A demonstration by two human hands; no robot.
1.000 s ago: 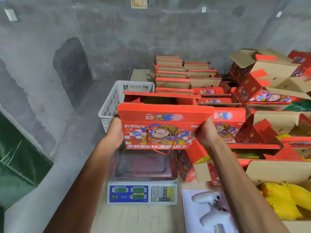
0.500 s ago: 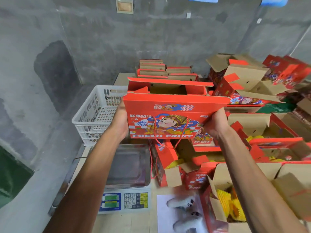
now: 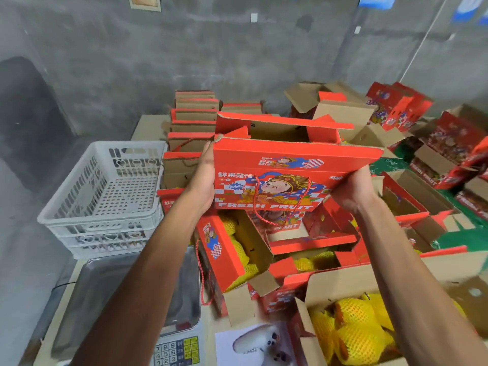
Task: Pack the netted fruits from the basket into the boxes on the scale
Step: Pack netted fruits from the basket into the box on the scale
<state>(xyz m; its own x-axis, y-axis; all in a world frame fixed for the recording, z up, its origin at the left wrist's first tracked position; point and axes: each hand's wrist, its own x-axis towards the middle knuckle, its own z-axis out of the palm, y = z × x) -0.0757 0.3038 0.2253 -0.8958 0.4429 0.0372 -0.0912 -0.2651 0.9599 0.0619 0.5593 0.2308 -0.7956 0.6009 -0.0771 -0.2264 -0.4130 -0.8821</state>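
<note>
I hold a red "FRESH FRUIT" box (image 3: 287,170) up in the air with its flaps open. My left hand (image 3: 204,180) grips its left end and my right hand (image 3: 351,190) grips its lower right corner. The box hangs over several open red boxes with yellow netted fruits (image 3: 237,249) inside. The scale (image 3: 126,294) at the lower left has a bare steel pan. A white plastic basket (image 3: 105,196) stands behind the scale and looks to hold nothing. More netted fruits (image 3: 353,328) fill a cardboard carton at the lower right.
Flat folded red boxes (image 3: 194,120) are stacked at the back against a grey concrete wall. Open red and green boxes (image 3: 449,180) crowd the right side. A white controller (image 3: 261,342) lies on paper near the front edge.
The held box has moved right, away from above the scale pan, and now hangs over the open packed boxes. The view has swung right with it.
</note>
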